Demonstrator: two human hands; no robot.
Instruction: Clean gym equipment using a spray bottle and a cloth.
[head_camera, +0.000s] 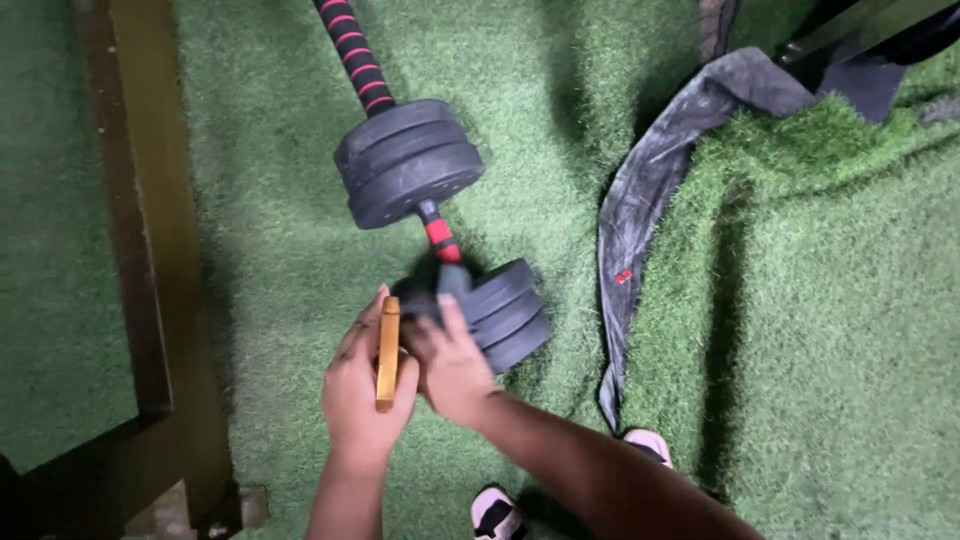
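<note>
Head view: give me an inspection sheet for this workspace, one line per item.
Surface: green artificial turf, its edge folded up at the right, showing the dark backing.
Job's things: dumbbell lying on the turf, black plates at both ends, red-and-black grip; flat yellow-brown piece held edge-up.
Clutter: nothing seen.
Hands: left hand grips the yellow-brown piece; right hand rests on the near plate stack, fingers on its end.
Cables: nothing seen.
Surroundings: dark frame at the left; dark equipment at the top right; shoes at the bottom edge.
</note>
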